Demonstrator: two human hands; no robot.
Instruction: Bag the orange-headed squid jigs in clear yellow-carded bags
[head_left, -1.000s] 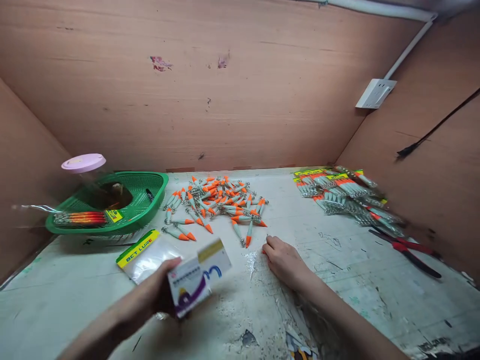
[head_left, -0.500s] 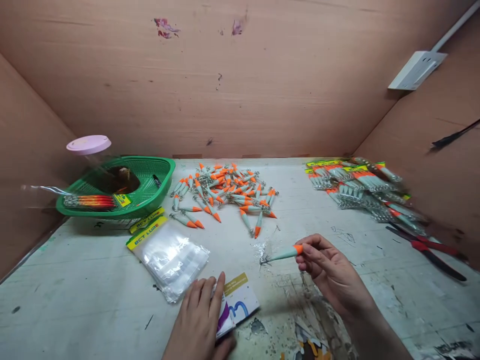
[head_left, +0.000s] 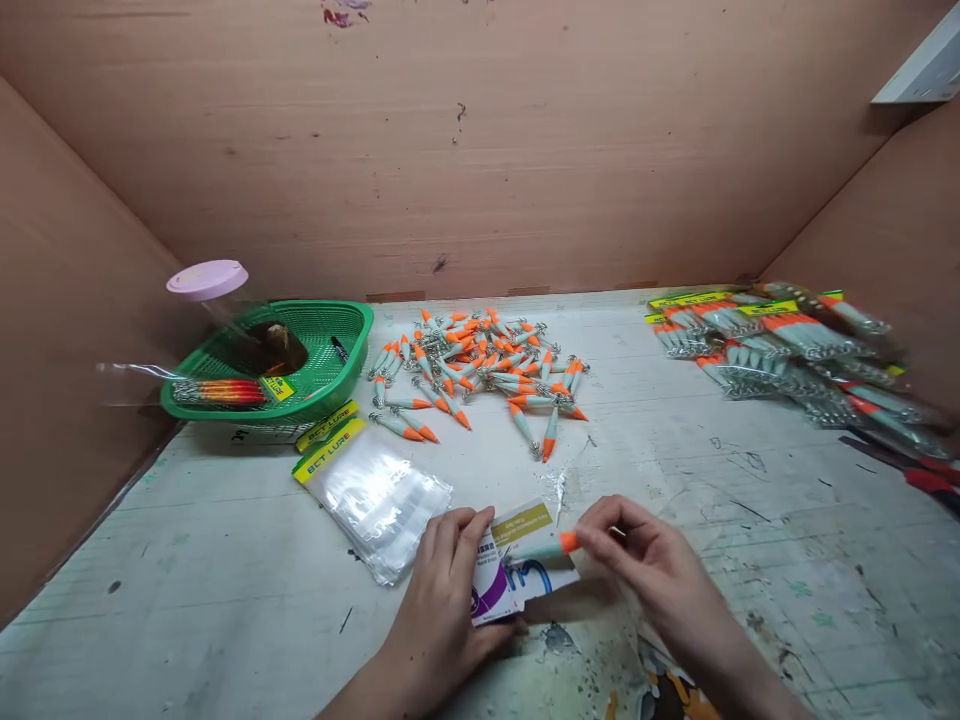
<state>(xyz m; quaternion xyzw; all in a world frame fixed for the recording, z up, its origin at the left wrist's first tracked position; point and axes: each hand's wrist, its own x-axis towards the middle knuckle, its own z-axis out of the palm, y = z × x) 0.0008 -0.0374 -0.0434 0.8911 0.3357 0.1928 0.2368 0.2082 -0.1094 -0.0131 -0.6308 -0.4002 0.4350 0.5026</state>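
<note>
My right hand [head_left: 652, 570] pinches the orange tip of a pale green lure [head_left: 546, 549], whose hook end points left over a printed card box [head_left: 499, 585]. Fingers of my left hand [head_left: 450, 590] are wrapped round the left side of that white, gold and purple box, with the thumb below it. Clear plastic bags [head_left: 382, 495] with yellow headers lie left of the box. Behind my hands is a loose pile of orange and pale green lures [head_left: 480, 365].
At the left stands a green basket [head_left: 341, 385] holding a pink-lidded container [head_left: 208, 280] and a pack of red lures [head_left: 221, 392]. Packed lures [head_left: 795, 345] are heaped at the right, near red-handled pliers [head_left: 930, 480]. Walls enclose the table.
My left hand has closed round the box and tilted it up. My right hand has brought the lure left and down, to the box. The view has shifted right and down.
</note>
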